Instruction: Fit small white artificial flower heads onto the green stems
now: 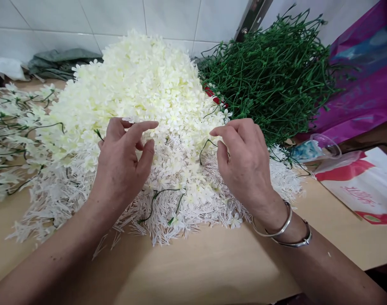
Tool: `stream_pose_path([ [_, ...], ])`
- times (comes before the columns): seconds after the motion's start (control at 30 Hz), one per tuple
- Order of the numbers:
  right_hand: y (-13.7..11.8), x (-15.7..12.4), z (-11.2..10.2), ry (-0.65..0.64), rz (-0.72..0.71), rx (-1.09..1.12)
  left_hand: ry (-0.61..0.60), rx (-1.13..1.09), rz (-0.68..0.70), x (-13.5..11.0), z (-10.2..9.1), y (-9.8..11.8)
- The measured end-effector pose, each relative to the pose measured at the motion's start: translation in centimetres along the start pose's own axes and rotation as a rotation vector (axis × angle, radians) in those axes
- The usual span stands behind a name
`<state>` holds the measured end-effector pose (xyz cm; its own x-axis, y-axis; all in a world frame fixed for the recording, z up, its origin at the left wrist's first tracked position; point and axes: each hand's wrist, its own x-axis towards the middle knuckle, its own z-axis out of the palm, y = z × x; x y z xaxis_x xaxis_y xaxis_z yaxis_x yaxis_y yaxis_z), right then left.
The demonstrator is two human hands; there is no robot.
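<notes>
My left hand [121, 154] hovers over a heap of cream-white artificial flower heads [142, 80], index finger stretched out and thumb apart from it. A green tip pokes out behind its outer edge; whether the hidden fingers touch it I cannot tell. My right hand [244, 156] is closed, thumb and index bent close together, with a thin green stem [206, 145] curving out from the fingertips toward the pile. Beneath both hands lie many thin white stalks [168, 226] mixed with loose blossoms. Two metal bangles circle my right wrist.
A large bunch of green plastic stems [272, 76] fills the back right, beside a purple bag [365, 80]. Flowers on green stems [15, 140] lie at the left. A clear plastic cup [327, 146] and a red-white paper bag [361, 182] sit at the right. Tiled wall [117, 17] behind.
</notes>
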<state>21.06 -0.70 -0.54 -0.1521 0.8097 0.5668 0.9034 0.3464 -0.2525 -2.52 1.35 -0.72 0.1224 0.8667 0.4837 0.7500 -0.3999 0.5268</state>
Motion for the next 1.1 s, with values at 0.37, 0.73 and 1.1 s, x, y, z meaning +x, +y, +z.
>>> stream_pose_path([
  [0.37,-1.2,-0.5,0.6,-0.454,-0.085,0.363,-0.089,-0.153,0.02,-0.4,0.4,0.3],
  [0.73,-1.1,0.1,0.5,-0.148,0.301,0.817,-0.133,-0.323,-0.034,-0.7,0.4,1.4],
  [1.1,-1.7,0.1,-0.2,-0.224,0.261,0.926,-0.292,-0.428,0.004,-1.2,1.3,1.2],
])
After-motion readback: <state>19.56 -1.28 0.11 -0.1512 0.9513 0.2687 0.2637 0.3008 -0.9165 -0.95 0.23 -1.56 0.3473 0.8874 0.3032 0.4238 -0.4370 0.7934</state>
